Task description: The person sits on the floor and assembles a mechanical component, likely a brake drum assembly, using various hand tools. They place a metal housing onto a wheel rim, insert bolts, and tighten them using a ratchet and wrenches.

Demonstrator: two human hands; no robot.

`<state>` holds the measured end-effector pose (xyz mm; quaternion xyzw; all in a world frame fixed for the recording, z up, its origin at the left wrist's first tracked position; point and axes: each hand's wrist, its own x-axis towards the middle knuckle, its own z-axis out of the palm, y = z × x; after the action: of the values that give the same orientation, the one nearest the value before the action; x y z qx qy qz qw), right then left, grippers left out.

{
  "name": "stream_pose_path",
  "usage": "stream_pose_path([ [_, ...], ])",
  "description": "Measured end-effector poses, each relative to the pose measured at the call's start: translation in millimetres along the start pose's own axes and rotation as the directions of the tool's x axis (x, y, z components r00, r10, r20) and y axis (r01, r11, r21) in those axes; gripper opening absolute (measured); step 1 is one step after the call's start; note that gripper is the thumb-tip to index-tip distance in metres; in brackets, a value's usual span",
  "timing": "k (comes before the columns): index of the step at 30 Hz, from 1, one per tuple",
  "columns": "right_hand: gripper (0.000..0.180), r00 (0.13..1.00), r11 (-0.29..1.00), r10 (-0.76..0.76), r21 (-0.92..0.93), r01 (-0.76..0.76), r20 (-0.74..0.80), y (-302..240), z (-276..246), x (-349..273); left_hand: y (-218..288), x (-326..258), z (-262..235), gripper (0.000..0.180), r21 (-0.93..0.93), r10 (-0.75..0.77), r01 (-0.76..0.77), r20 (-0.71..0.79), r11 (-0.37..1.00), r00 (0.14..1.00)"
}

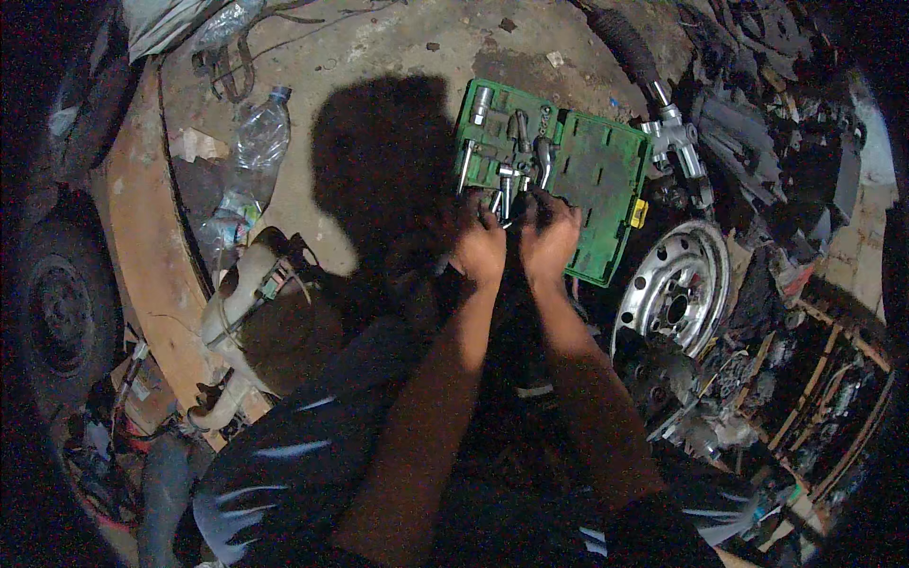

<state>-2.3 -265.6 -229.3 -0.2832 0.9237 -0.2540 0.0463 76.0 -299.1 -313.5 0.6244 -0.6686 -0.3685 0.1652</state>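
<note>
Open green plastic tool case (pixel 598 241): upper centre of the frame, yellow latch (pixel 640 214) at its right edge
Short silvery metal pieces (pixel 507 187): in the case's left half, close to the fingertips
Left bare hand (pixel 480 248): frame centre, fingers curled; cannot tell whether they pinch anything
Right bare hand (pixel 552 241): just beside it, fingers bent, grip too dark to tell
Round silver metal wheel (pixel 668 270): right of centre

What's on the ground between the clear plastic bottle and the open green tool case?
In the head view, floor lies between the bottle and the green case, mostly under a dark shadow.
</note>
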Motion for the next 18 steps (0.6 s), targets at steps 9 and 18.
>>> stream_pose_path([
  [9, 0.036, 1.0, 0.992, 0.013, 0.128, -0.015, 0.023, 15.0, -5.6, 25.1, 63.0, 36.8, -32.9, 0.034, -0.079, 0.407, -0.403, 0.043, 0.912, 0.913],
  [18, 0.022, 0.984, 0.959, 0.178, 0.223, -0.176, 0.01, 30.7, 0.5, 31.9, 64.4, 43.6, 2.0, 0.029, -0.099, 0.346, -0.337, 0.089, 0.936, 0.934],
])
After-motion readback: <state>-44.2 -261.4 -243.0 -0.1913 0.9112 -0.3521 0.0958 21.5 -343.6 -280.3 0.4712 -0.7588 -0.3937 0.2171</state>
